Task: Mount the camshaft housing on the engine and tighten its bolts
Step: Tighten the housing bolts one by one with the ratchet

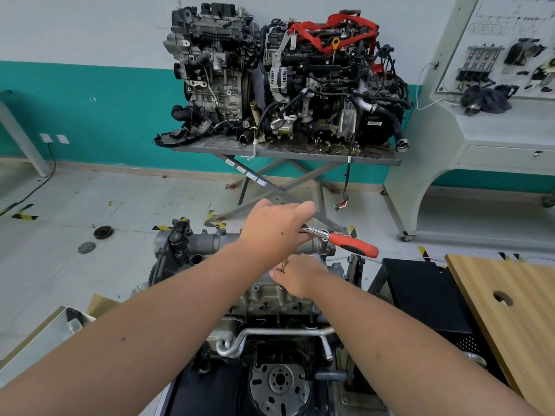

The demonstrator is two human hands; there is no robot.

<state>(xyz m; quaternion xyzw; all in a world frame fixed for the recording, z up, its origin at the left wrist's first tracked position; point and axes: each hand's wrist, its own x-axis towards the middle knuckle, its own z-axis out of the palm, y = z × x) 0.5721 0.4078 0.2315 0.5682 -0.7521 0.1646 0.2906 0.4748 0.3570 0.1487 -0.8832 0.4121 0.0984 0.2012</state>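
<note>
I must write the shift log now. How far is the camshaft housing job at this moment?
Done, it seems: the camshaft housing already sits on top of the engine. In hand: the left hand grips the ratchet wrench near its head, and the right hand steadies the extension bar pointing down toward the housing. Left: I cannot tell how many bolts are tight, so the remaining bolts need checking.

engines on the lift table [300,156]: two [214,70] [330,82]
engine nearer than it: one [270,298]
ratchets: one [345,240]
hands: two [274,228] [300,277]

Both forearms bare, no sleeves, gloves, watch or rings.
</note>
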